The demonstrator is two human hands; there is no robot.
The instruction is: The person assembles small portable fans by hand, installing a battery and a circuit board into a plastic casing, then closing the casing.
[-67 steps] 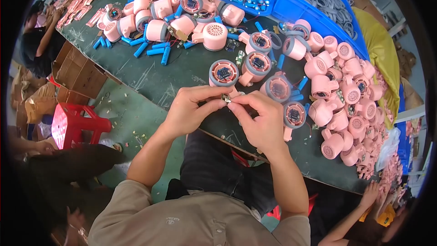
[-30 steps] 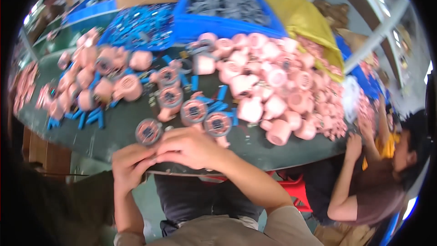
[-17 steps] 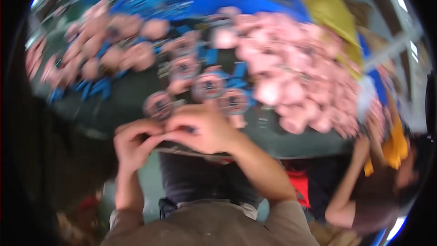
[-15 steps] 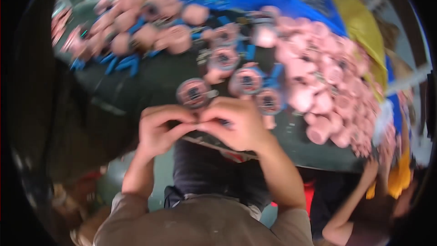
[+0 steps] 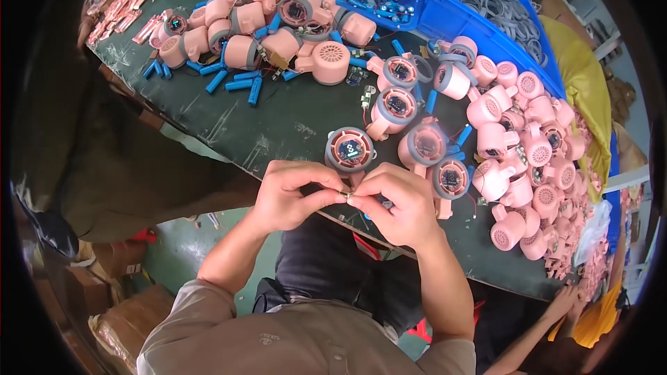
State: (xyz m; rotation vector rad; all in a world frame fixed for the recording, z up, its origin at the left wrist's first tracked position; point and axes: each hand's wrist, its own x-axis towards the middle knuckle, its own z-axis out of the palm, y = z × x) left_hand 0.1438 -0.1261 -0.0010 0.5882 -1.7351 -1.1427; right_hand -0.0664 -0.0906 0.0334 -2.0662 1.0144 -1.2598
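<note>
A tiny metallic part (image 5: pixel 345 196), too small to be identified, is pinched between the closed fingertips of the left hand (image 5: pixel 288 196) and the right hand (image 5: pixel 397 203) at the near edge of the dark green tabletop (image 5: pixel 278 121), just below a pink round fan housing (image 5: pixel 349 151) lying open-faced.

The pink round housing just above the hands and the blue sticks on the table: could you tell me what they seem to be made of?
Pink round housing: apparently moulded plastic, matte, with an even colour and grey rim. Blue sticks: smooth, slightly glossy cylinders, possibly wrapped cells; material uncertain.
</note>
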